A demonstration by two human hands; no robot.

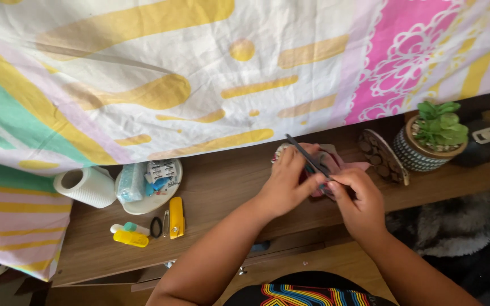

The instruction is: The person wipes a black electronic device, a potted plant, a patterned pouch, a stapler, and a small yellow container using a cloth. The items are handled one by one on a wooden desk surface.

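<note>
On a brown wooden shelf [222, 187], a white paper roll [86, 186] sits left of a round white dish [143, 204]; a potted green succulent [435, 136] stands far right, a patterned sheet [199, 73] behind.

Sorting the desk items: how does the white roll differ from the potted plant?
The white roll lies on its side at the desk's left end; the potted plant stands upright at the right. The roll is plain white; the plant has green leaves in a patterned round pot. Both rest on the wooden desk, apart from the hands.

yellow-striped white sheet [211, 73], yellow cutter [176, 217], green succulent [439, 123]
</note>
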